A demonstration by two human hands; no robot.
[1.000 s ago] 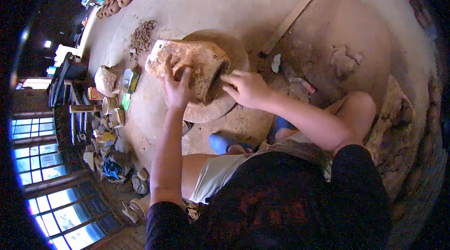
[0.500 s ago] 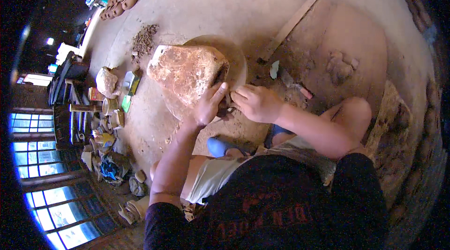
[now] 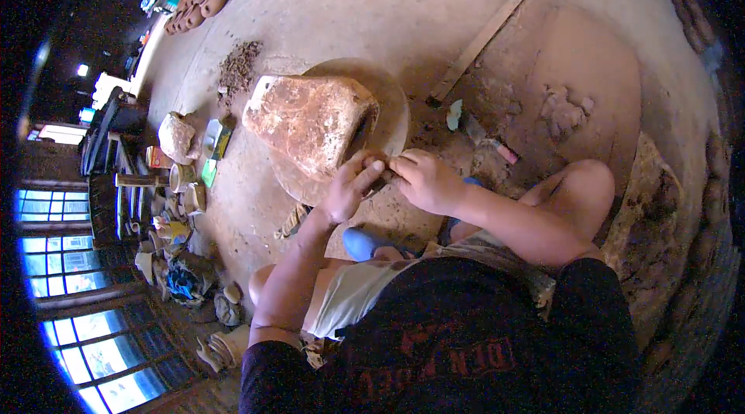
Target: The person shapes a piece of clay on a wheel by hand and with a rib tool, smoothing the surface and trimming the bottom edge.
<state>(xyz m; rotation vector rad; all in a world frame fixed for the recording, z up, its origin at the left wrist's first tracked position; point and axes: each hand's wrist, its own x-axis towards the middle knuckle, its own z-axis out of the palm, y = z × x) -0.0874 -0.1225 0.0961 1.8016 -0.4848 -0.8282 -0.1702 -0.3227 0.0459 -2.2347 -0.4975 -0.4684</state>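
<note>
A large, pale block [image 3: 303, 119] crusted with brown clay, with a dark hollow in its right side, sits on a round disc [image 3: 388, 84]. Just off its lower right corner, my left hand [image 3: 353, 189] and my right hand [image 3: 427, 181] meet with fingers bent and pressed together around a small brown bit. What exactly it is I cannot make out, as the fingertips hide most of it.
A wooden plank [image 3: 481, 41], a pale scrap [image 3: 455, 115] and a pink-ended tool [image 3: 497, 146] lie to the right. A white rough lump [image 3: 177, 137], green containers [image 3: 213, 146] and pots [image 3: 183, 177] stand left. Stacked terracotta pieces [image 3: 202, 3] are at the upper left.
My left hand has left the block's top and moved down-right to join my right hand, which shifted slightly down-right. Both now sit off the block's corner, fingers together.
</note>
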